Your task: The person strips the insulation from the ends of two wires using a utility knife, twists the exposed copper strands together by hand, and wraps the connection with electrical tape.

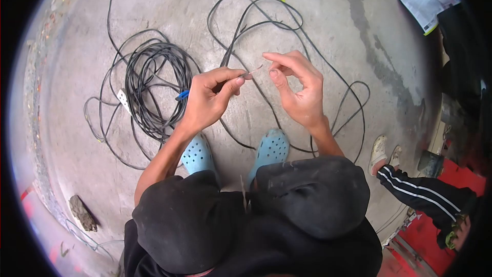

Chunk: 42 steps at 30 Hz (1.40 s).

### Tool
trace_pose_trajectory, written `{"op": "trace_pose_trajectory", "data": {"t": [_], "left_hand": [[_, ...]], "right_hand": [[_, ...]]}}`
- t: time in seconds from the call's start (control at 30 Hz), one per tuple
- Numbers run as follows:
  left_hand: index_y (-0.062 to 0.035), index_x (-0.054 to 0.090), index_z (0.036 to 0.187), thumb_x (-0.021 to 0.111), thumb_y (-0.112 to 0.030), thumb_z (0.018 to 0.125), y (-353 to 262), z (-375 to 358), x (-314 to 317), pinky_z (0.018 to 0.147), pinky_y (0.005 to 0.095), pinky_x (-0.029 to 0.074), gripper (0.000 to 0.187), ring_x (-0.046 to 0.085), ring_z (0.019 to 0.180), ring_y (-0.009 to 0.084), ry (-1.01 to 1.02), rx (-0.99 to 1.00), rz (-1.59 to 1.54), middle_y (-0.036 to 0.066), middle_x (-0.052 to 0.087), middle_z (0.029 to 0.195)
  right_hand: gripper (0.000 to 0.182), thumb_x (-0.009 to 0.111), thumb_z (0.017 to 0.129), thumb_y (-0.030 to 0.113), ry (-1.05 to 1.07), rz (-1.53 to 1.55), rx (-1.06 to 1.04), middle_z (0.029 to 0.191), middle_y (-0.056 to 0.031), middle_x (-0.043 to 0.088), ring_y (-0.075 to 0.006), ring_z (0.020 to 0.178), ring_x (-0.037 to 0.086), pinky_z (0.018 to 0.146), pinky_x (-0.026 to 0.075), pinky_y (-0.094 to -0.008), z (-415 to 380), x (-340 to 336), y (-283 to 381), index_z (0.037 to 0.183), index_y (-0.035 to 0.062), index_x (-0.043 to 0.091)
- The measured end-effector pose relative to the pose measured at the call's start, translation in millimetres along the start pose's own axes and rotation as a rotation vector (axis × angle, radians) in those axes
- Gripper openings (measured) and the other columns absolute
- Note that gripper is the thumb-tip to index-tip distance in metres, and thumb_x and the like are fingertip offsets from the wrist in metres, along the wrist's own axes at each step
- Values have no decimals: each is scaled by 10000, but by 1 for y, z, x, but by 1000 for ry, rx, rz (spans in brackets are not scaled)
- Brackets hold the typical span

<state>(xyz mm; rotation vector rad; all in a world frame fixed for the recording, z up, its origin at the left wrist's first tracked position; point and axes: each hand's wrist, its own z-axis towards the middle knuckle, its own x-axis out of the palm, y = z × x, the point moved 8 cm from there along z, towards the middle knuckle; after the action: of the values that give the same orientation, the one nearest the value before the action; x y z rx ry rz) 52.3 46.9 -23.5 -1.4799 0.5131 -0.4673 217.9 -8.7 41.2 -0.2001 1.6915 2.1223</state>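
Note:
My left hand pinches the end of a black cable between thumb and forefinger, over the concrete floor. A thin bare wire end sticks out of the pinch toward the right. Facing it, my right hand holds nothing, its thumb and forefinger apart and its fingertips close to the wire's tip. Loose loops of black cable run across the floor below both hands.
A big coil of black cable lies at left, with a white socket strip and a small blue object beside it. My blue clogs stand below. Another person's striped trouser leg is at right. A stone-like lump sits lower left.

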Motion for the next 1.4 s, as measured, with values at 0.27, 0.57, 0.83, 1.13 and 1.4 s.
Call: {"op": "trace_pose_trajectory", "data": {"t": [0.27, 0.57, 0.83, 1.13, 1.4], "left_hand": [[-3, 746, 1003, 712, -15, 883, -50, -2, 0, 527, 310, 451, 125, 585, 591, 175, 114, 320, 472, 100, 640, 733], [20, 724, 971, 711, -14, 898, -46, 3, -2, 601, 245, 496, 81, 634, 698, 88, 257, 78, 326, 89, 720, 822], [27, 713, 927, 718, -23, 897, -32, -2, 1, 643, 257, 511, 59, 657, 748, 124, 266, 18, 330, 85, 731, 851], [1, 714, 898, 726, 18, 864, -40, -11, 10, 547, 248, 463, 39, 620, 675, 121, 208, 173, 289, 69, 698, 850], [-14, 732, 925, 732, 14, 862, -33, -20, 14, 542, 253, 466, 69, 630, 678, 124, 263, 170, 284, 66, 702, 846]], "right_hand": [[377, 655, 988, 344, 571, 137, 638, 647, -20, 601, -86, 570, 587, 519, 475, -241, -6, 32, -24, 834, 2, 684], [155, 736, 906, 119, 425, 79, 358, 678, -31, 661, -68, 606, 612, 559, 482, -236, -4, 29, -4, 835, -8, 683], [161, 783, 862, 99, 423, 16, 274, 745, -59, 683, -104, 664, 643, 620, 521, -251, -9, 31, -9, 930, -17, 695], [362, 676, 985, 285, 815, 613, 790, 838, -87, 708, -126, 730, 665, 680, 557, -260, -46, 50, -33, 1119, -50, 701], [223, 793, 883, 177, 586, 63, 575, 748, -100, 720, -121, 639, 673, 572, 543, -269, -45, 39, -26, 930, -39, 765]]}}
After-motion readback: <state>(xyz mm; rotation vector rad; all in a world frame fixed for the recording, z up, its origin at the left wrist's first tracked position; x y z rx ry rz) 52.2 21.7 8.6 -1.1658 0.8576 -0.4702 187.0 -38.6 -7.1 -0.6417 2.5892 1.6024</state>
